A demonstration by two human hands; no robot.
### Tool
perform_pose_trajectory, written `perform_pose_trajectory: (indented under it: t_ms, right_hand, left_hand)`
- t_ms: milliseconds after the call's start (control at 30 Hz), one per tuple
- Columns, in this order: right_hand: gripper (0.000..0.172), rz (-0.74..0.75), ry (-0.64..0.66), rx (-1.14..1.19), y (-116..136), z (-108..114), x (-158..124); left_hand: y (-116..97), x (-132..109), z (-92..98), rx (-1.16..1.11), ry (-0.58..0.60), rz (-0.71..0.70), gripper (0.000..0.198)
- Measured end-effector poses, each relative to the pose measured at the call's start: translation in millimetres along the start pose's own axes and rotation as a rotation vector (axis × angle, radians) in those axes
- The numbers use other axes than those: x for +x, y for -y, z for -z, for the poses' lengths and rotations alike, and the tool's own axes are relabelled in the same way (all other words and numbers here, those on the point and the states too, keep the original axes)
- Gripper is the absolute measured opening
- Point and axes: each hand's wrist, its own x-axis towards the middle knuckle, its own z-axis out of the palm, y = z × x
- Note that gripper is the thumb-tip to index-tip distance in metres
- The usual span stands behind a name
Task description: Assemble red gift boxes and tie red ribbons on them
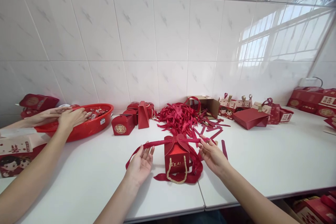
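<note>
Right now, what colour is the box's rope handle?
The rope handle is tan, in the head view.

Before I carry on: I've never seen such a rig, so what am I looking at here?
No robot here. One camera, worn on a person's head, looks forward and down. That person's bare left hand and right hand hold a red ribbon stretched across the top of a small red box with a rope handle. The box stands on a white table; behind it lies a heap of red ribbons, with more red boxes to the left. Far left, another person's hands are at a red basin.
</note>
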Motion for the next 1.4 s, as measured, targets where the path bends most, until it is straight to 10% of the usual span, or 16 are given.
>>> perform_pose_trajectory:
  t_ms: [500,900,1400]
  right_hand:
    - [0.014,0.013,-0.118,0.051,7,-8,2]
    - [0.03,0.459,0.142,-0.446,65,-68,-1]
    - [0.036,0.705,0.411,-0.739,88,-134,-3]
  left_hand:
    - [-16,-1,-8.1,0.097,0.032,-0.168,0.019]
    - [-59,-13,-77.2,0.641,0.431,-0.685,0.038]
    - [-59,-33,-145.5,0.619,0.528,-0.631,0.028]
